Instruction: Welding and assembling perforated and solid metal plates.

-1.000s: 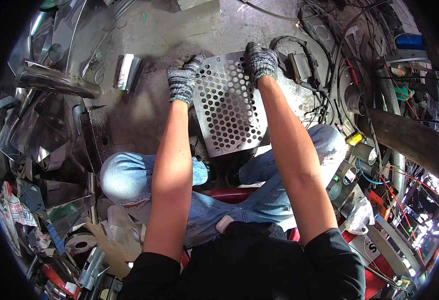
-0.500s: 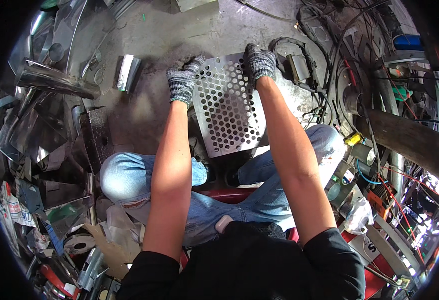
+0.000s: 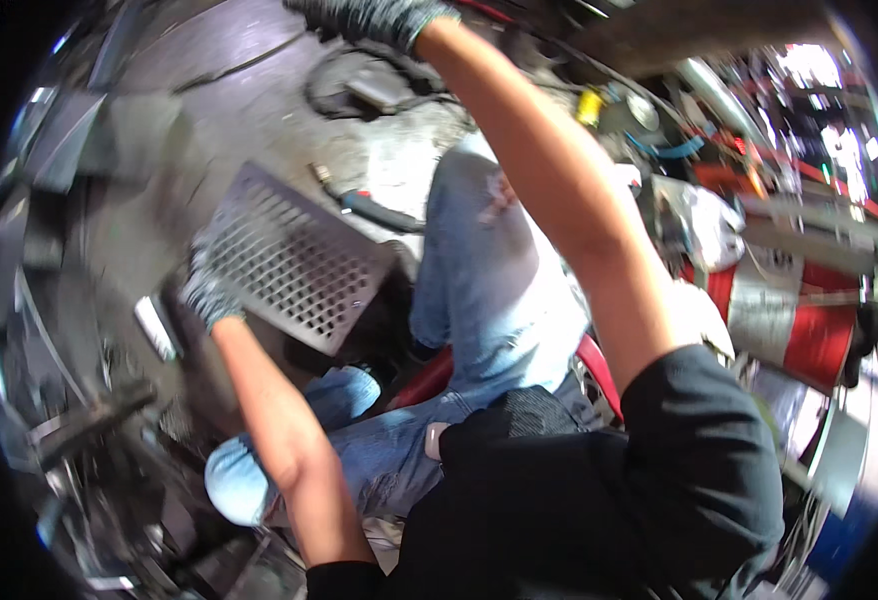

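A grey metal sheet punched with rows of round holes (image 3: 304,212) lies tilted in front of my legs. My left hand (image 3: 209,288), in a grey knitted glove, is closed at its left edge; the fingertips are blurred. My gloved right hand (image 3: 374,18) is stretched far out at the top of the view, away from the sheet. The upper edge of the view cuts it, and its fingers are smeared. Between the sheet and my right knee lies a dark-handled tool like a welding torch (image 3: 384,212), with a brass-coloured tip.
A shiny metal piece (image 3: 156,328) lies left of my left hand. Scrap metal crowds the left side. Black cable (image 3: 324,95) loops on the floor ahead. A yellow object (image 3: 589,107), a plastic bag (image 3: 704,225) and a red-and-white drum (image 3: 784,315) are on the right.
My right hand has let go of the sheet's right edge and reached out to the right. The view has swung right, leaving the sheet further left and turned. My left hand stays at the sheet.
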Available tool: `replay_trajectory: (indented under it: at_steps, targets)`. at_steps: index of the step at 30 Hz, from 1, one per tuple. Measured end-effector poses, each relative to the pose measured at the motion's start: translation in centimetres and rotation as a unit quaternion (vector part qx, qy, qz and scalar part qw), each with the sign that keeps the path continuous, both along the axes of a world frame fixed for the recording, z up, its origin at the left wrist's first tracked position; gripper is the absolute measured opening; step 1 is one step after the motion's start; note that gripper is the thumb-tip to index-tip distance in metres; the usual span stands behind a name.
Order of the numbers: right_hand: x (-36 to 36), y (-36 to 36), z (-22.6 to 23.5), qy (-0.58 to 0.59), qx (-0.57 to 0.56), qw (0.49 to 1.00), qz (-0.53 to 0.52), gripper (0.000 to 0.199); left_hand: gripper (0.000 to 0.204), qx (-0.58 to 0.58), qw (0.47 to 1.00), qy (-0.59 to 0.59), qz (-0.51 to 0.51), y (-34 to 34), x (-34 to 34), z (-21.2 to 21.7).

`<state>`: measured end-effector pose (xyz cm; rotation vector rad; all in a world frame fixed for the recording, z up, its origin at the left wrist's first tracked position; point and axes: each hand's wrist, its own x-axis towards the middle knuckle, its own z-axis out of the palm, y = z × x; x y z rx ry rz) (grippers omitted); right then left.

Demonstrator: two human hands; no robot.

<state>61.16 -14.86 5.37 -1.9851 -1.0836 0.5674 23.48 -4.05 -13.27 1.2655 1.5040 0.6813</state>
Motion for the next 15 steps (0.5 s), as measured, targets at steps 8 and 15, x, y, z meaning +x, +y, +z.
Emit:
replay_trajectory:
  at_steps: [8, 15]
  targets:
    - [5.6, -28.8, -1.5, -0.124, -0.017, 0.949, -0.29, 0.032, 0.049, 0.029, 0.998, -0.018, -0.047, 2.5, -1.6, -2.2]
    - [-2.7, -39.9, -24.5, 0.035, -0.274, 0.929, -0.247, 0.043, 0.05, -0.055, 0.998, 0.003, -0.025, 1.1, -0.8, -1.0]
